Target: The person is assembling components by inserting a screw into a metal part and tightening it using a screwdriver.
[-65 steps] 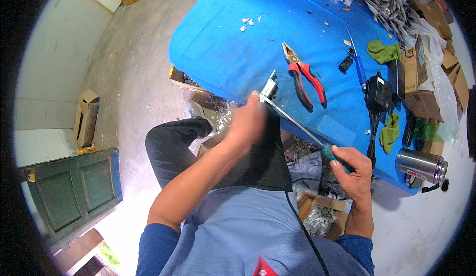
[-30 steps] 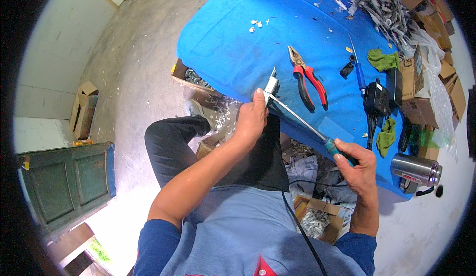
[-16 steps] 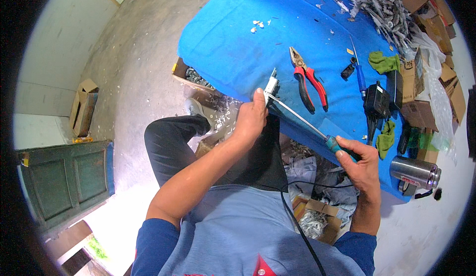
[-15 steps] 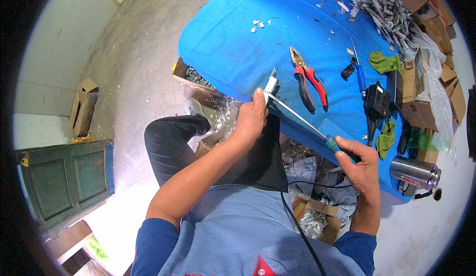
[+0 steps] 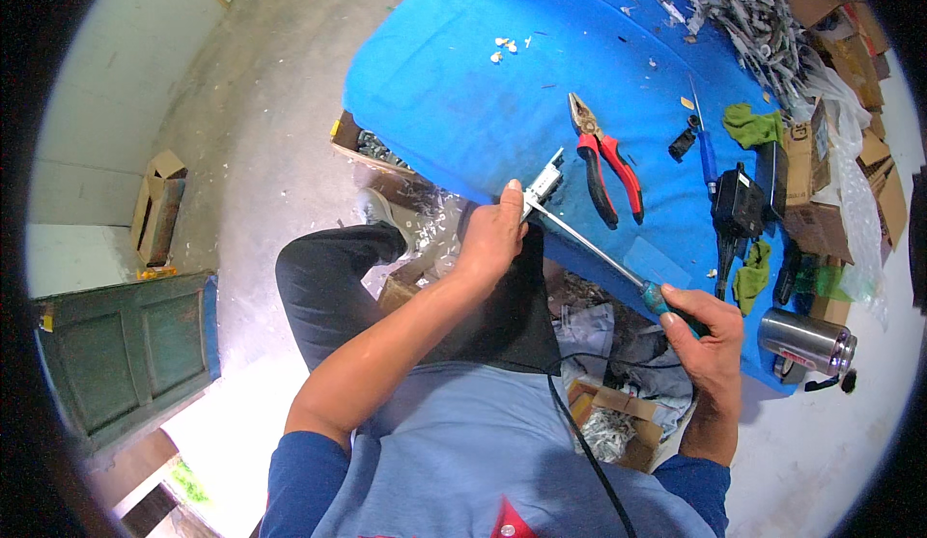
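Between thumb and fingers my left hand (image 5: pixel 495 239) grips a small white and grey slotted part (image 5: pixel 544 184) at the near edge of the blue-covered table. My right hand (image 5: pixel 705 330) is wrapped round the teal handle of a long screwdriver (image 5: pixel 591 248). The screwdriver's shaft slants up to the left, and its tip meets the part close to my left thumb. Combination pliers (image 5: pixel 606 166) with red and black handles lie beyond, jaws pointing away. My left fingertips are partly hidden behind the part.
On the blue cloth (image 5: pixel 444 74) lie a second, blue-handled screwdriver (image 5: pixel 706 156), a black device (image 5: pixel 738 200), green rags (image 5: pixel 751 125) and a steel flask (image 5: pixel 809 338). Grey scrap strips (image 5: pixel 734 16) are heaped at the far right. Open cardboard boxes (image 5: pixel 618 422) stand below the table.
The white and grey part has tilted further to the right in my left hand. My right hand and the screwdriver have shifted slightly right and nearer, the tip staying at the part.
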A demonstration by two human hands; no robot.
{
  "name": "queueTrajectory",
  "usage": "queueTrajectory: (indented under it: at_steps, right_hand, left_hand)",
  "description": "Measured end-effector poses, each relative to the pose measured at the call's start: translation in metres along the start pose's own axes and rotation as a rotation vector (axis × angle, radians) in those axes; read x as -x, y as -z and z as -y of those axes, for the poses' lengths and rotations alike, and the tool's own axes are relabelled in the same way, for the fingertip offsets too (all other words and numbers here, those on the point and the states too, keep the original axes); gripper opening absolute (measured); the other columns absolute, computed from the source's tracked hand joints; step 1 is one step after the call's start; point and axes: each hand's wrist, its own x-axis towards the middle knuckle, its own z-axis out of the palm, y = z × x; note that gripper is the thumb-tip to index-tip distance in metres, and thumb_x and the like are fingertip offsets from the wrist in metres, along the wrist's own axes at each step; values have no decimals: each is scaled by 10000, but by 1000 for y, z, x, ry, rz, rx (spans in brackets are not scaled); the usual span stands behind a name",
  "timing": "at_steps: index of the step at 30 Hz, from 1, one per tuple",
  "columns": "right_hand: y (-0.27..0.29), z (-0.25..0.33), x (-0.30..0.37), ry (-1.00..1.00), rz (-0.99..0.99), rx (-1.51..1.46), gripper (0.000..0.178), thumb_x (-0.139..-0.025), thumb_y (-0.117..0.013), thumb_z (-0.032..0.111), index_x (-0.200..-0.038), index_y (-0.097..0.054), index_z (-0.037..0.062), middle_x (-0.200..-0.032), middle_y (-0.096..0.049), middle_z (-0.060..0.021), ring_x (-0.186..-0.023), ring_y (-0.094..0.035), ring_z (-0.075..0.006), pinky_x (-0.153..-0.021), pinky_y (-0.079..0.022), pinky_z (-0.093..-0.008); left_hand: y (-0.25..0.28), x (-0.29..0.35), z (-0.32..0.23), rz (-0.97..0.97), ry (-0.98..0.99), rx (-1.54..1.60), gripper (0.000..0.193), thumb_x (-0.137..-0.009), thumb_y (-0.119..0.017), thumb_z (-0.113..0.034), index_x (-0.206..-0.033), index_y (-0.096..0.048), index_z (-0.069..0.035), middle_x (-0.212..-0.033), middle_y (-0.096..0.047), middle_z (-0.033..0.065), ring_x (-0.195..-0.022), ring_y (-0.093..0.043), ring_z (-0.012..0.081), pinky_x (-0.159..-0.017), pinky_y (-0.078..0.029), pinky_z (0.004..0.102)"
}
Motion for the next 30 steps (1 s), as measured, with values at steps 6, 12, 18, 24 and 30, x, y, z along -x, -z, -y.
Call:
queueTrajectory:
  at_steps: [6, 12, 18, 24, 30]
  right_hand:
    - [-2, 2, 1, 12, -16, 32, 269, -766, -691, 6, -1033, -690, -25, -936, -710, -158, -846, -690, -229, -764, -520, -311]
    - [-2, -1, 6, -45, -53, -6, 260, -775, -697, 16, -1032, -692, -24, -938, -711, -147, -839, -683, -206, -758, -514, -299]
    - [-3, -6, 11, 12, -58, 0, 259, -769, -702, 13, -1026, -696, -21, -952, -711, -152, -853, -688, -215, -774, -516, -300]
    - [-10, -11, 13, 3, -58, -7, 275, -753, -698, -3, -1028, -695, -20, -973, -709, -167, -883, -695, -239, -799, -523, -313]
    - [-14, -15, 13, 12, -68, -25, 287, -739, -691, -17, -1026, -695, -17, -967, -708, -171, -880, -698, -251, -790, -528, -316]
  left_hand:
    - [5, 6, -13, 94, 301, 314, 574, -947, -436, -594, -633, -454, -114, -545, -401, -19, -476, -376, 93, -437, -287, 262]
    - [19, 2, 7, 353, 335, 685, 478, -927, -484, -588, -741, -439, -150, -575, -313, -71, -461, -269, 60, -431, -201, 229]
    - [24, 7, 8, 394, 247, 556, 460, -935, -482, -570, -748, -420, -153, -582, -294, -76, -464, -234, 58, -431, -189, 232]
    - [20, 14, -2, 366, 271, 526, 487, -945, -445, -584, -728, -406, -150, -568, -311, -63, -456, -245, 64, -429, -196, 236]
    - [19, 11, 4, 338, 243, 499, 509, -947, -416, -605, -729, -416, -145, -559, -330, -53, -450, -262, 71, -430, -204, 238]
